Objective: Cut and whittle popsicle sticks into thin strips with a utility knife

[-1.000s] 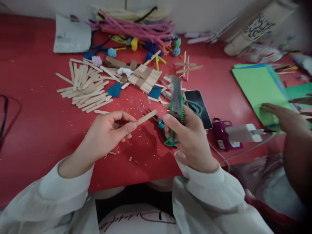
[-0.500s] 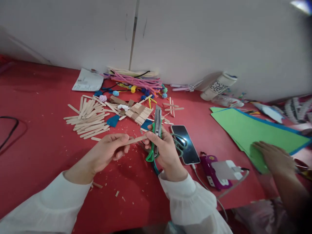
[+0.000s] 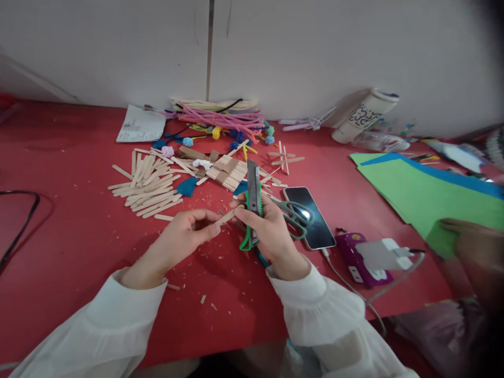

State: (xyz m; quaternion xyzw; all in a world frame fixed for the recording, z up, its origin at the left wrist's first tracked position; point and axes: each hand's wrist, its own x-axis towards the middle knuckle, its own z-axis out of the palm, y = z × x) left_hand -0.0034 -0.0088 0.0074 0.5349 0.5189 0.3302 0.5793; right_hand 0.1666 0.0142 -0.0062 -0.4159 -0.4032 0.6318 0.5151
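Observation:
My left hand [image 3: 185, 236] pinches one end of a short wooden craft stick [image 3: 225, 216] above the red table [image 3: 74, 236]. My right hand [image 3: 268, 228] grips a green utility knife [image 3: 253, 202] upright, blade end up, with its fingertips touching the stick's other end. Both hands are near the table's front middle. Wood shavings lie scattered under them.
A pile of craft sticks [image 3: 147, 184] and a glued stick panel [image 3: 228, 172] lie behind the hands. Green scissors [image 3: 295, 214] rest on a phone [image 3: 311, 223]. Pipe cleaners [image 3: 220, 119], pom-poms and a purple power strip [image 3: 358, 254] are nearby. Another person's hand [image 3: 468, 247] rests on green paper sheets [image 3: 425, 191].
My right hand with the knife has come up against the stick's end. The view has shifted, and the other person's hand has slid toward the right along the green paper.

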